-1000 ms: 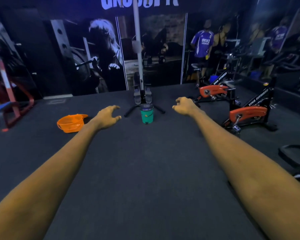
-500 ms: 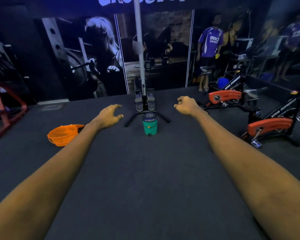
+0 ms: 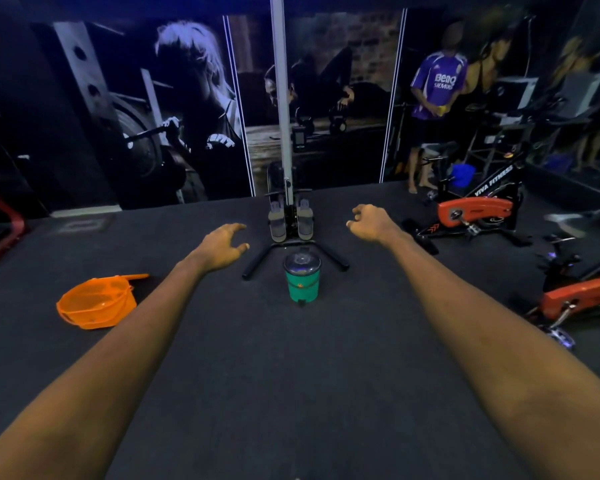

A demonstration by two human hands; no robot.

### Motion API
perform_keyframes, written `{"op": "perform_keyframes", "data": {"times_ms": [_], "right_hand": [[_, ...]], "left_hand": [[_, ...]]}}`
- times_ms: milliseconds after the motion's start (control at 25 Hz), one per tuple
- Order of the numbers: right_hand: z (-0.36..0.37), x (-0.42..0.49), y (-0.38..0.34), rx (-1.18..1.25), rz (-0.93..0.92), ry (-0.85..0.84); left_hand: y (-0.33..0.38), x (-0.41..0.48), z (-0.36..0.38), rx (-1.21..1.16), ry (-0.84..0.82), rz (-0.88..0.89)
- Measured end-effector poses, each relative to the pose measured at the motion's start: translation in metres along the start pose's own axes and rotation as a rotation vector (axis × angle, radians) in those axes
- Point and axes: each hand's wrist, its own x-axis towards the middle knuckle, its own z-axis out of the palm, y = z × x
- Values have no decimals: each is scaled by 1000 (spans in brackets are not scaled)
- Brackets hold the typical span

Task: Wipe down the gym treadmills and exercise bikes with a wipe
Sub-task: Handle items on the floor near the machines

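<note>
left hand (image 3: 222, 248), right hand (image 3: 372, 223) outstretched, relaxed

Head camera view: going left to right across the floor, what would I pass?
Orange basket → left hand → green pedal bin → right hand → farther exercise bike → nearer exercise bike.

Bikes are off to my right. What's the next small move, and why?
Probably check the orange basket for a wipe first: the left hand and right hand both hold nothing, and no wipe shows near the exercise bike.
</note>
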Motion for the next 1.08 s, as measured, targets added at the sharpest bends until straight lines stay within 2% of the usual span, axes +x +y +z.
{"op": "perform_keyframes", "data": {"times_ms": [360,760,1080], "right_hand": [[41,274,-2,-11,93,-11],[139,535,54,-14,221,-151],[229,683,84,-38,351,-309]], "left_hand": [[-93,277,23,-26,-80,-10],[-163,533,128,-44,-254,-79],[-222,684,235,-147,-393,-208]]}}
